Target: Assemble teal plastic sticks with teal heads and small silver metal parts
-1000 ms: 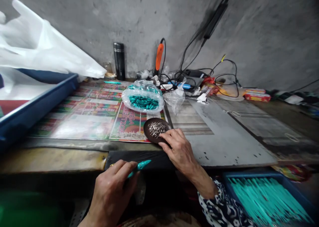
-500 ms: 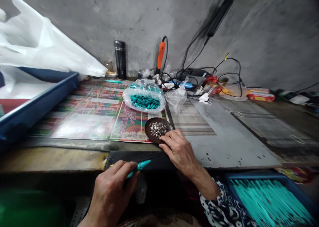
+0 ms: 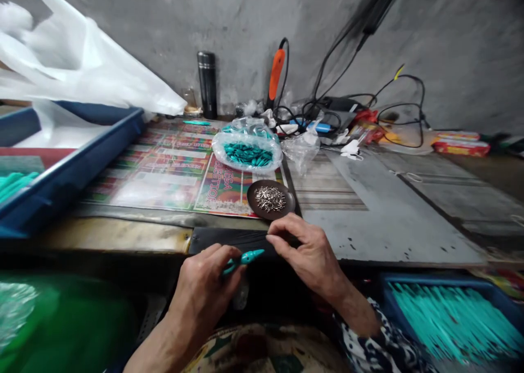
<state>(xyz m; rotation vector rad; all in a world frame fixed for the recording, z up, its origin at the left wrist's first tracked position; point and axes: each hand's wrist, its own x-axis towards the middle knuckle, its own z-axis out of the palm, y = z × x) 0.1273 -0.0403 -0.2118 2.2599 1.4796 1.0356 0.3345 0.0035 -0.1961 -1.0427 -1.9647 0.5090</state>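
My left hand (image 3: pixel 208 285) is closed around a teal plastic piece (image 3: pixel 250 256) whose pointed end, with small dark holes, sticks out to the right. Thumb and forefinger of my right hand (image 3: pixel 309 253) are pinched together a short way right of that tip. Whatever sits between them is too small to make out. Just beyond the right hand is a brown round dish (image 3: pixel 290 201) holding a heap of small shiny metal pins (image 3: pixel 270 198). Behind the dish, a clear plastic bag (image 3: pixel 219 149) lies open with many teal oval parts (image 3: pixel 248 154) in it.
A blue tray (image 3: pixel 82 160) with white sheeting and teal pieces stands at left. Another blue tray (image 3: pixel 388 285) of long teal parts sits low at right. An orange-handled tool (image 3: pixel 276 72), cables and a black flask (image 3: pixel 207 86) are by the wall. Green plastic (image 3: pixel 82 324) lies lower left.
My right hand has drawn back from the dish of pins toward the teal piece, its fingers still pinched. The left hand keeps its hold, and the whole view has shifted slightly.
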